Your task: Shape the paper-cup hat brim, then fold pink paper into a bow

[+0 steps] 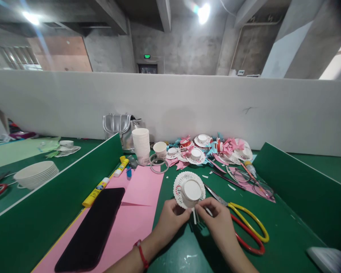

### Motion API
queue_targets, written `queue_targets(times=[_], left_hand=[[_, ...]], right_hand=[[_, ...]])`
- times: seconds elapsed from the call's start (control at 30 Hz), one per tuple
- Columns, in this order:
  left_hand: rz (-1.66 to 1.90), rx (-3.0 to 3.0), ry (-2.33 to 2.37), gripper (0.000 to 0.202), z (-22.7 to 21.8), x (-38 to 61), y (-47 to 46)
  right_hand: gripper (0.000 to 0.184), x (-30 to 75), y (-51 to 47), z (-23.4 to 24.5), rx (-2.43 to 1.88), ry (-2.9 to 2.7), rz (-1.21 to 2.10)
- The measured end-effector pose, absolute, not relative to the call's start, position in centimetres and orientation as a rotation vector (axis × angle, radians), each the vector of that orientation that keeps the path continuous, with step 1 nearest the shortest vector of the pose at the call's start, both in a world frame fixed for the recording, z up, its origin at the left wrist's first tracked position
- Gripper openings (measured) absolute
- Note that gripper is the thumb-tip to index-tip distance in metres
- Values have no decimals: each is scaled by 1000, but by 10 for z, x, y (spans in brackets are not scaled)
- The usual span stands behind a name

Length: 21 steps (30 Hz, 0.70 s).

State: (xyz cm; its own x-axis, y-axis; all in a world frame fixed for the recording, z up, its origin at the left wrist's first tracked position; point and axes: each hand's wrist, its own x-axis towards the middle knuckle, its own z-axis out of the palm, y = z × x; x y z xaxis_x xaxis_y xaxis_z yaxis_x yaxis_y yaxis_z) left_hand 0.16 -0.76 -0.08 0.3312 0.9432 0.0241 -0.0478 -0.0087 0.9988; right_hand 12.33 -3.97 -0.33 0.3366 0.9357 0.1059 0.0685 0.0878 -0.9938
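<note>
Both my hands hold a white paper-cup flower (189, 189), a cut cup with its rim strips curled outward and its round base facing me. My left hand (170, 220) grips its lower left edge; a red cord circles that wrist. My right hand (217, 220) pinches thin paper strips hanging from its lower right edge. Everything sits over a green table (284, 235).
A black phone (93, 227) lies on pink paper (139, 201). Scissors with a yellow and a red handle (244, 223) lie right of my hands. Glue sticks (98, 189), stacked cups (141, 146), finished flowers (201, 149), glasses (252, 182) and green dividers (298, 178) surround me.
</note>
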Motion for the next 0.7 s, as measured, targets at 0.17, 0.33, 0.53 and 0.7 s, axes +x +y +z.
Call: queue_targets(times=[0.17,0.33,0.53,0.7], left_hand=[[989,1298,865,16,-3,2,-8],[1005,1178,892,10,0,2,-7],[982,1157,885,14,7,3,-8],[992,1154,942,12,4,2,-6]], right_hand=[[16,121,-39,-7,-1298,-934,905],[15,120,-39,-13,-1223,-923,893],[14,122,-41,-6,-1237,-1005,817],[16,120,-41,-7,-1245,-1081,836]])
